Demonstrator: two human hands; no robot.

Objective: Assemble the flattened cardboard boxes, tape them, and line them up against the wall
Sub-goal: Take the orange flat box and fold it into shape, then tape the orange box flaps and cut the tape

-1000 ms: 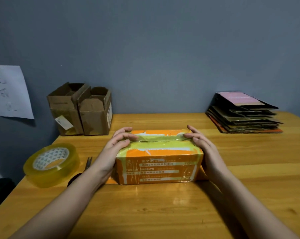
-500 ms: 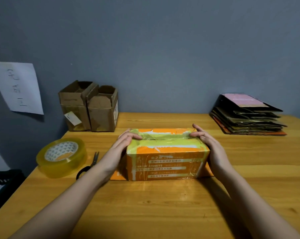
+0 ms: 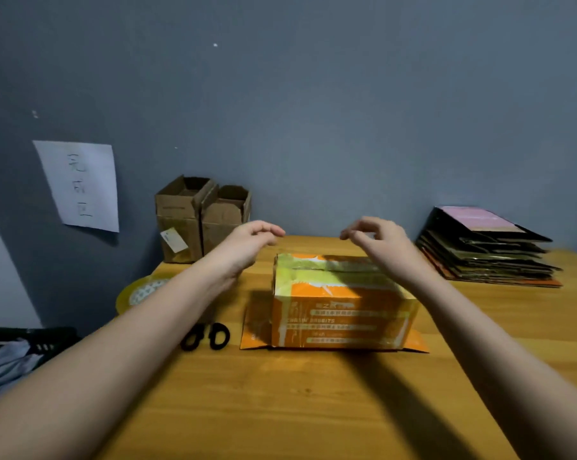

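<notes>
The orange rectangular cardboard box (image 3: 342, 303), taped across its top, sat mid-way on the wooden table (image 3: 280, 400), well short of the grey wall (image 3: 313, 111). Left hand (image 3: 250, 239) and right hand (image 3: 378, 239) hovered above it, fingers loosely curled, gripping nothing. Two brown open cardboard boxes (image 3: 201, 220) stood against the wall, flattened cardboard stack (image 3: 486, 250) at right.

box (image 3: 342, 313) orange, green | scissors (image 3: 207, 336) black | wall (image 3: 313, 111) grey-blue
</notes>
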